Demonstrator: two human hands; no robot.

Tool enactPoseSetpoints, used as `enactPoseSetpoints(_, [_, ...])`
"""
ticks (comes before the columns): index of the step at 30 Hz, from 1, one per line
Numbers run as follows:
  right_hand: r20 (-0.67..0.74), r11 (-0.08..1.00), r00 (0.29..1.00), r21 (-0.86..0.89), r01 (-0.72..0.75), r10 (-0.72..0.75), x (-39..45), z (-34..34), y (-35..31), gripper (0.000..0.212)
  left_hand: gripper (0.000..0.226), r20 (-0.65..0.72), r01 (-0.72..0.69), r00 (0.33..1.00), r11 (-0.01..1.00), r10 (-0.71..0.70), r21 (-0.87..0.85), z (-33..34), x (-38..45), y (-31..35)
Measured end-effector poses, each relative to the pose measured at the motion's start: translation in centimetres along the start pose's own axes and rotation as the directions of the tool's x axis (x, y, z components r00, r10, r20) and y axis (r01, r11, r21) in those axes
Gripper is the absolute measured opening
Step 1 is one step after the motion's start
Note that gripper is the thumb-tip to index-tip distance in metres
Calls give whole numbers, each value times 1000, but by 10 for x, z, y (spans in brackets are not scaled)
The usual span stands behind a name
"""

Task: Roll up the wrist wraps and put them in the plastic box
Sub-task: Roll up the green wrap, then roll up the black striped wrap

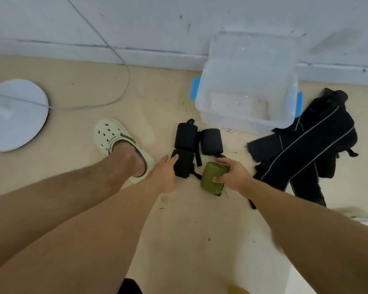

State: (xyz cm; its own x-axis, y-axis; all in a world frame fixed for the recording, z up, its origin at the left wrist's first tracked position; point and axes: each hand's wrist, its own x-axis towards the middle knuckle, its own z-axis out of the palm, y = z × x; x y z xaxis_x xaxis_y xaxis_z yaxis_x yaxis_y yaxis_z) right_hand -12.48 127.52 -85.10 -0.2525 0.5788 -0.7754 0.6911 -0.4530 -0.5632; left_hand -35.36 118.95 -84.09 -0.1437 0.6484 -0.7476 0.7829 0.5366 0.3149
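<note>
On the floor [179,230], a green rolled wrap [213,177] is clamped in the right grip [232,174]; a black rolled wrap [183,165] is touched by the left grip [165,175], fingers apart.

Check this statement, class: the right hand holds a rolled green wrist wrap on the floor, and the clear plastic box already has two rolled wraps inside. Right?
Not quite. The head view shows the plastic box empty. The right hand does grip the rolled green wrap on the floor.
</note>
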Motion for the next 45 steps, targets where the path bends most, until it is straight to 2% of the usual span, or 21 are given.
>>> enactPoseSetpoints(2, [-72, 995, 997, 92, 25, -18, 5, -2, 3, 73, 86, -15, -32, 999, 999, 32, -41, 7, 7, 6])
enactPoseSetpoints(5, [-155, 985, 988, 170, 37, -10, 9, -4, 7, 75, 82, -123, -17, 992, 1000, 14, -24, 18, 9, 18])
enactPoseSetpoints(9, [-151, 970, 988, 244, 19, 19, 16, -1, 6, 96, 81, -204, 37, 979, 997, -23, 68, 24, 12, 25])
enactPoseSetpoints(12, [-121, 957, 992, 289, -4, 41, 21, 4, 1, 101, 79, -227, 48, 973, 996, -31, 70, 22, 15, 29])
enactPoseSetpoints(20, [-115, 939, 993, 344, 7, 35, 32, 11, -9, 94, 82, -256, 41, 967, 994, -13, 105, 18, 16, 33])
enactPoseSetpoints(28, [-124, 954, 992, 294, 62, -26, 32, 21, -22, 70, 82, -274, 70, 961, 994, -46, 79, 18, 17, 32])
enactPoseSetpoints(34, [-142, 964, 990, 262, 38, 0, 28, 20, -21, 60, 80, -309, 112, 947, 992, -89, 60, 18, 14, 44])
enactPoseSetpoints(38, [-155, 974, 988, 223, 44, -9, 20, 13, -23, 57, 90, -335, 105, 939, 991, -71, 84, 16, 9, 60])
enactPoseSetpoints(42, [-264, 988, 964, 148, 39, 1, 13, 0, -23, 73, 88, -354, 4, 935, 1000, 0, 11, 17, 4, 91])
enactPoseSetpoints(45, [-469, 982, 883, 178, 57, 34, 6, -17, -12, 60, 80, -366, -110, 925, 994, 99, -9, 21, 0, 116])
